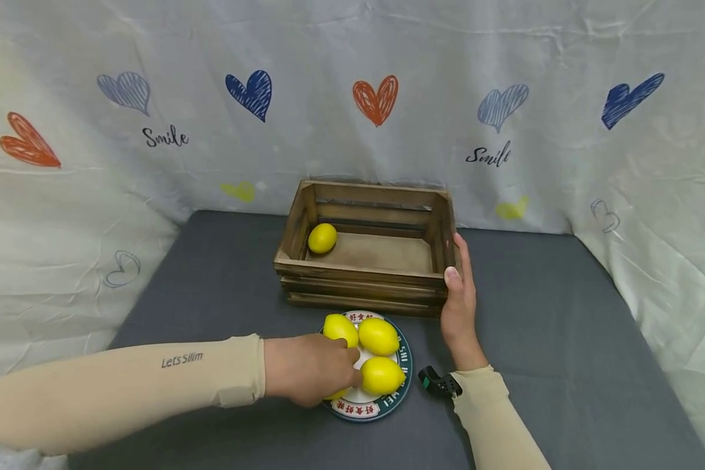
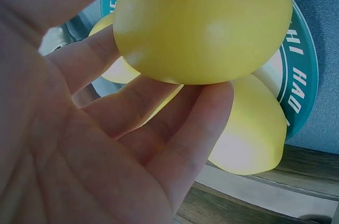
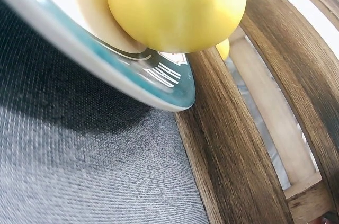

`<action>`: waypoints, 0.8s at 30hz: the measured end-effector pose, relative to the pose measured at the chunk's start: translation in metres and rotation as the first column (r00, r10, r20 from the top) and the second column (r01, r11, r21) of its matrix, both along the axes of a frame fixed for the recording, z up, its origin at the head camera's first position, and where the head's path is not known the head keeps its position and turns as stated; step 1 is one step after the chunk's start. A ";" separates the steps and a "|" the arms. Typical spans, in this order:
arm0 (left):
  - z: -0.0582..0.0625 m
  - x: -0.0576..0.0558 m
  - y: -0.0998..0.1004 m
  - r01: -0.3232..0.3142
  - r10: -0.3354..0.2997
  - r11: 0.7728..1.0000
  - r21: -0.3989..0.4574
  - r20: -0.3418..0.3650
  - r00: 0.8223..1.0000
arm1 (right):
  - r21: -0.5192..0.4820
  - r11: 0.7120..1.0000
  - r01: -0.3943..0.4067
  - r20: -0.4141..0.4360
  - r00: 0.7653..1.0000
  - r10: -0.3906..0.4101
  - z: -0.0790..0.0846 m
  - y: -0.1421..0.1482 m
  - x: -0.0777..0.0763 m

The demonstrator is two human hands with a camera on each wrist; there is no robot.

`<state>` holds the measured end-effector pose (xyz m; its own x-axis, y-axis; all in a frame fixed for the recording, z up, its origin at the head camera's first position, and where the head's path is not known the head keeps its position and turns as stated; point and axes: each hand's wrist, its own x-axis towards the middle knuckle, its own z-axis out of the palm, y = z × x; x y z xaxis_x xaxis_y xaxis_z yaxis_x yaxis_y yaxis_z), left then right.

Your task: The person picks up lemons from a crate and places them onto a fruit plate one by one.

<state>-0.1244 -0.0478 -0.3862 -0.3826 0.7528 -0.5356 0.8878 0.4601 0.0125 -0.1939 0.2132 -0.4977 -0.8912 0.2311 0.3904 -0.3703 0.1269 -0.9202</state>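
My left hand (image 1: 320, 369) reaches over a round plate (image 1: 404, 385) with a green lettered rim and several lemons. In the left wrist view, its thumb and fingers hold a lemon (image 2: 201, 28), with another lemon (image 2: 249, 128) just behind. From the head view, the fingertips meet the near right lemon (image 1: 383, 375); part of the plate is hidden under the hand. My right hand (image 1: 463, 307) grips the front right corner of a slatted wooden crate (image 1: 364, 290), thumb at the front rim and fingers along the outer side. One lemon (image 1: 322, 238) lies inside the crate, at its left.
The plate stands right in front of the crate on a dark grey tablecloth (image 1: 540, 339). Behind and at both sides hangs a pale curtain (image 1: 317, 39) printed with hearts. A black strap device (image 1: 440, 382) sits at the right wrist.
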 end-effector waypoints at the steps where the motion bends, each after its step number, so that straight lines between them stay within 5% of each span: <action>1: 0.000 0.000 0.000 -0.002 0.002 1.000 -0.003 0.001 1.000 | -0.003 1.000 -0.002 -0.001 1.000 0.002 0.000 0.000 0.000; 11: 0.002 -0.002 -0.002 -0.016 0.016 1.000 -0.006 -0.009 1.000 | -0.018 0.999 -0.028 -0.006 1.000 0.028 0.004 -0.002 -0.002; 24: 0.020 -0.003 -0.008 -0.086 0.085 0.996 0.020 0.009 0.996 | -0.005 1.000 -0.010 0.001 1.000 0.010 0.001 0.000 -0.001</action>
<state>-0.1272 -0.0562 -0.3667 -0.4420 0.7281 -0.5239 0.8450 0.5339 0.0292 -0.1944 0.2129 -0.4968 -0.8936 0.2242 0.3888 -0.3709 0.1189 -0.9210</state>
